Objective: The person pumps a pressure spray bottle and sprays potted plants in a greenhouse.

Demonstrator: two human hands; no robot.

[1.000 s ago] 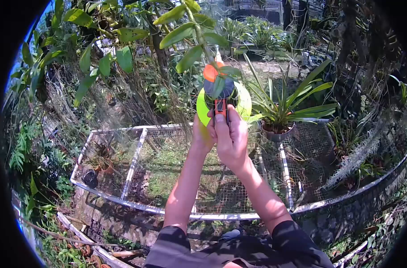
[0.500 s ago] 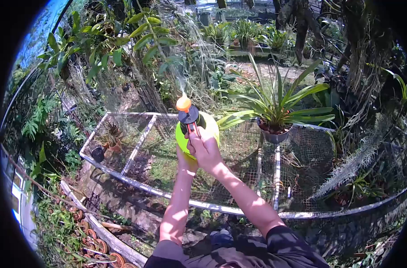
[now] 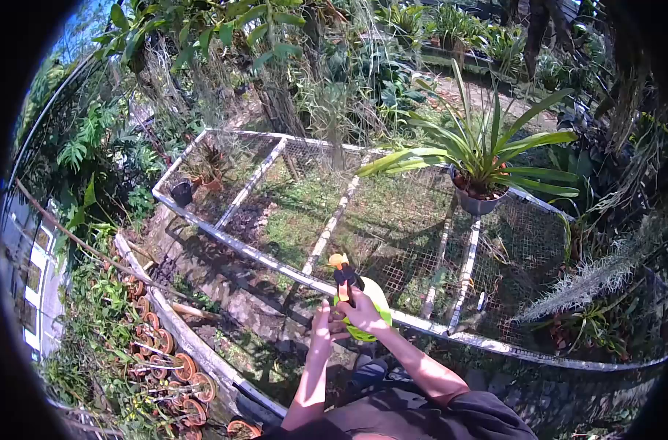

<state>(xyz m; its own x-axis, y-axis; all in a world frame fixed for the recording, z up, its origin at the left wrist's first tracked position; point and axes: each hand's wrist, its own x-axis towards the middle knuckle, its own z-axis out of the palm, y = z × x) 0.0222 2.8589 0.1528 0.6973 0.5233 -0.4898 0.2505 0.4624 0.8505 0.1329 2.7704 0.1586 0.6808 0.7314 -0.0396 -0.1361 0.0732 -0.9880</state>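
Sprayer point(image 3: 346, 276) is hanging by the rack's point(image 3: 336, 217) near edge, right hand point(image 3: 365, 314) gripping it firmly, left hand point(image 3: 324, 334) hovering loosely open beside it. No mist is showing; what's done or left isn't showing either.

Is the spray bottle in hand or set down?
In hand: the right hand is wrapped around the spray bottle, near its orange nozzle.

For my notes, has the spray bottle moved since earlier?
Yes: the spray bottle moved toward the person, from over the mesh to the frame's near edge.
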